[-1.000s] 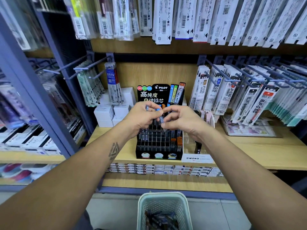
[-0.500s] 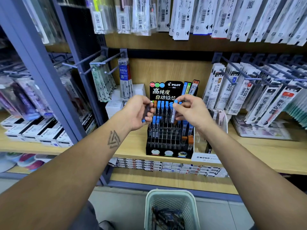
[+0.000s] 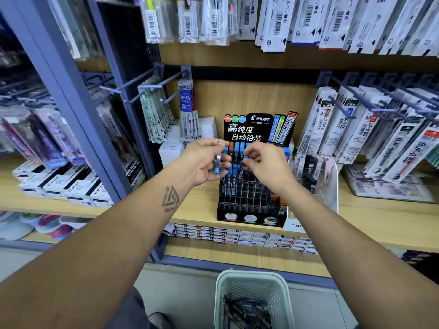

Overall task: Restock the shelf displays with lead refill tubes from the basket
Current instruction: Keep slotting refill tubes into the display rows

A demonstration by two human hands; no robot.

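Observation:
A black tiered Pilot display rack [image 3: 251, 200] stands on the wooden shelf [image 3: 356, 219], its upper rows filled with blue-capped lead refill tubes [image 3: 236, 148]. My left hand [image 3: 204, 162] grips a few blue-capped tubes [image 3: 218, 163] just left of the rack's top rows. In front of the upper rows, my right hand [image 3: 266, 162] pinches one tube [image 3: 245, 160] by its blue cap, its lower end among the slots. The pale green basket [image 3: 251, 281] sits on the floor below, with more tubes inside.
Hooks with hanging refill packets [image 3: 370, 129] jut out at right and left of the rack. A clear acrylic holder [image 3: 316, 176] stands right beside the rack. White boxes [image 3: 171, 150] sit behind my left hand. A blue upright post [image 3: 71, 110] divides the shelves.
Both hands moved slightly up toward the rack's top rows. My right hand has brought a blue-capped tube from between the hands to the upper slots. The camera shifted closer and left.

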